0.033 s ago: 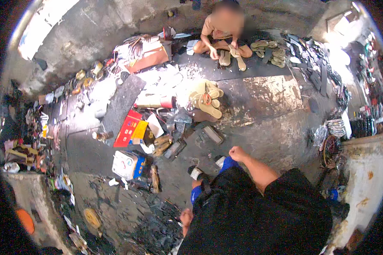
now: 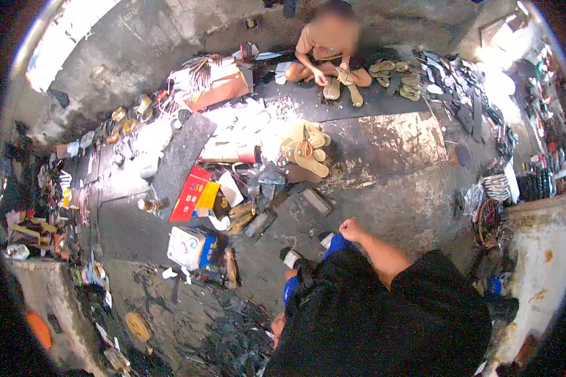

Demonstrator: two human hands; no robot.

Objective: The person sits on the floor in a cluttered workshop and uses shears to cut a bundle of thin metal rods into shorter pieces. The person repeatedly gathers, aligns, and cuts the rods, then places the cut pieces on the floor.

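I look straight down on a cluttered concrete workshop floor [image 2: 396, 195] from a standing position. My right hand [image 2: 352, 230] sits just right of frame centre, curled into a loose fist at the end of a bare forearm. I cannot tell whether the fingers enclose anything, as the knuckles hide the palm. My left hand [image 2: 277, 327] shows only as a sliver at the lower centre, beside my dark garment, with its fingers hidden, so its state cannot be judged.

Nearest the right hand, slightly left of it, lies a small grey rectangular block [image 2: 317, 201] flat on the floor.

Above it, at centre, a stack of tan sandal soles [image 2: 308, 151] rests with red-handled scissors [image 2: 305, 149] on top, seemingly left within reach for cutting. A second person's hands [image 2: 333, 78], top centre, hold a pair of soles, with more tan soles [image 2: 399, 78] lined up to their right. A white and blue carton [image 2: 192, 246] stands left of centre.
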